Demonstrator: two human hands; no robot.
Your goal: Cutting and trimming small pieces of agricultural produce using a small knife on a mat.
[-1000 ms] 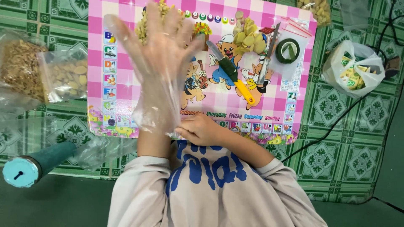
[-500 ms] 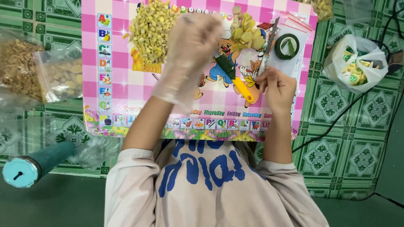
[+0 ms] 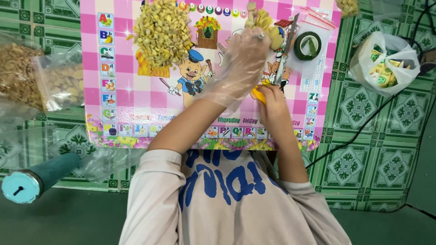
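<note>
A: Where do your hands stand, and what room lies about them?

B: Your left hand (image 3: 238, 63), in a loose clear plastic glove, lies fingers spread over the pink checked board (image 3: 136, 104), its fingertips touching the pale yellow root pieces (image 3: 263, 20) at the board's far edge. Your right hand (image 3: 272, 102) is closed around the yellow handle of the knife (image 3: 284, 54), just beside the left wrist; the blade runs away from that hand toward the far edge.

A: And the open surface?

B: Bare board shows to the left of your left hand, between it and the heap of chopped yellow bits (image 3: 163, 34). To the right of the knife blade a roll of green tape (image 3: 308, 45) lies near, close to the board's right edge.

A: Beyond the edges?

B: Right of your right hand, off the board, a white plastic bag (image 3: 383, 59) sits on the green patterned mat (image 3: 372, 159). Well to the left, clear bags of brown pieces (image 3: 36, 77) lie on that mat.
</note>
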